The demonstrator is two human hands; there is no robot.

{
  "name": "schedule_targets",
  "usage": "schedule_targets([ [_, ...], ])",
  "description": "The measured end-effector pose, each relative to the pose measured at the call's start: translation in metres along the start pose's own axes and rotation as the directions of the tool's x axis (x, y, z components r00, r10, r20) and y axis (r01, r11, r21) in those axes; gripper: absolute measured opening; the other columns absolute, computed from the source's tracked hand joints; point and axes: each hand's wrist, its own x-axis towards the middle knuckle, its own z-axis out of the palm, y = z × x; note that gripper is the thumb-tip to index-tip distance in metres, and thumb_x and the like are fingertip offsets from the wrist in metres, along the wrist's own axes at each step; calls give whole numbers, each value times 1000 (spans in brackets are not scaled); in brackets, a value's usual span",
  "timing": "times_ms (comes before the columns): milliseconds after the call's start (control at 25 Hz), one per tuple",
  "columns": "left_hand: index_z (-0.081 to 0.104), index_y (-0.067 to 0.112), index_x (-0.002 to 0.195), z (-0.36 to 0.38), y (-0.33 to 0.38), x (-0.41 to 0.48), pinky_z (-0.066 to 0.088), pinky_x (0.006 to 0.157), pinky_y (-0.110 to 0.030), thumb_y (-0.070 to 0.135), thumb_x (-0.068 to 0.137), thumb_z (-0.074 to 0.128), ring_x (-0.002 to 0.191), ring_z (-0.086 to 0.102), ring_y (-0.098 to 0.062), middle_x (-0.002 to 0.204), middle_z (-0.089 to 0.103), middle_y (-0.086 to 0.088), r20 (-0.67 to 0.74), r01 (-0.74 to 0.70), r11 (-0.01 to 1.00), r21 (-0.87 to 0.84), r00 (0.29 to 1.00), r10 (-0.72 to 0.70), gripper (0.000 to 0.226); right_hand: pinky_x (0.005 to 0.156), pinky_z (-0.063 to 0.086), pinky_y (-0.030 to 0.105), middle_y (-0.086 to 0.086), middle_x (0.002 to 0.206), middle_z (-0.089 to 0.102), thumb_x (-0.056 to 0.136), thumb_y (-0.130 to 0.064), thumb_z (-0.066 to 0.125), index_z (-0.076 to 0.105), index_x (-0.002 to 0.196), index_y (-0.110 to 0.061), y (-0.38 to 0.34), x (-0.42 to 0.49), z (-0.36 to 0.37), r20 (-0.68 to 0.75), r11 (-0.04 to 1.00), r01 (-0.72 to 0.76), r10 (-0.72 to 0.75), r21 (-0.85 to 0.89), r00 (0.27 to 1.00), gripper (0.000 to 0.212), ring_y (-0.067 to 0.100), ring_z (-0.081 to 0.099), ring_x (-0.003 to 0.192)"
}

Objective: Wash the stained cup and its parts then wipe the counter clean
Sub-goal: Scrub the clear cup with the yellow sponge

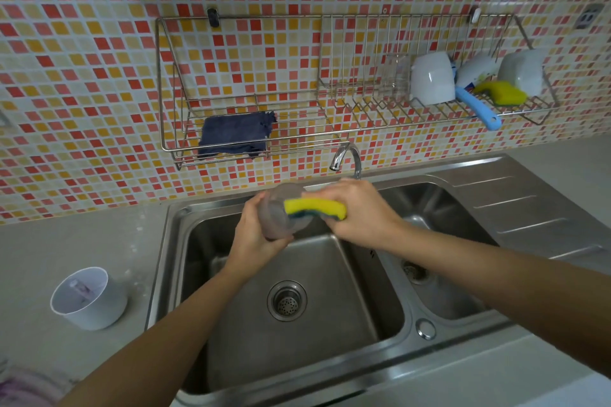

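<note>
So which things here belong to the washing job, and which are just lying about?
In the job: translucent cup part in left hand, yellow sponge in right hand, white cup on counter, blue cloth probably.
Lying about: upturned mugs, blue-handled brush, spare sponge.

Person: left hand (pixel 256 235) and right hand (pixel 358 213) bare. Both forearms bare and slender along the whole visible length, up to the frame edge

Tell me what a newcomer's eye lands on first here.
The yellow sponge, gripped by the right hand, lies against the cloudy cup held in the left hand above the sink. Behind is the red-and-orange mosaic wall; a white cup stands on the counter at left.
</note>
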Motion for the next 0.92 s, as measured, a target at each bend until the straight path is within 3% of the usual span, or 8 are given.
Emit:
schedule_targets([
  [160,33,25,124,1,14,-4,46,73,-5,9,61,85,104,52,-2,122,49,4,63,189,942,-278,982,-179,84,71,50,28,-6,87,69,78,-9,68,68,107,-23,-1,21,-13,-235,911,-195,292,364,927,32,15,64,79],
  [280,34,30,123,-1,26,-1,47,71,-6,8,64,84,107,49,-4,124,44,4,99,208,908,-363,978,-184,80,80,51,23,-5,106,64,84,-10,62,57,118,-26,-3,55,-21,-339,817,-144,383,558,859,37,11,60,93],
  [360,33,33,123,-8,31,1,48,74,-12,11,65,83,110,49,-9,126,43,5,111,212,908,-362,977,-184,81,84,43,6,-2,126,57,87,-4,56,50,130,-24,2,87,-29,-405,878,-115,326,465,854,48,5,53,104],
  [440,32,35,123,-16,34,3,47,83,-19,12,63,84,112,48,-10,124,45,7,91,225,904,-365,974,-205,83,88,41,10,5,129,57,86,1,54,49,132,-20,19,124,-29,-408,967,-154,226,202,885,51,13,52,107],
  [520,32,37,121,-22,37,2,47,84,-22,11,61,86,112,49,-10,121,48,9,59,223,899,-377,974,-217,84,94,45,35,14,126,58,83,5,53,50,131,-20,38,159,-19,-306,974,-224,203,-36,930,55,30,53,112],
  [680,36,42,109,-31,37,-7,49,71,-14,9,61,85,106,52,-3,116,48,15,2,198,911,-362,977,-211,76,106,32,42,18,143,37,89,-10,56,36,141,-24,64,203,4,52,856,-373,417,-358,907,58,38,33,131],
  [840,36,43,113,-38,28,-13,51,74,-13,6,61,85,101,54,10,117,48,16,-14,197,914,-355,976,-216,80,115,12,47,9,158,1,87,-67,34,11,149,-27,65,208,13,449,838,-364,530,-406,720,78,33,6,144],
  [920,35,42,114,-35,25,-12,51,74,-12,4,62,84,102,54,10,116,49,16,-6,208,907,-366,974,-226,80,116,4,48,8,158,-2,90,-66,20,9,149,-26,62,204,8,434,860,-356,496,-366,752,72,31,-1,144],
])
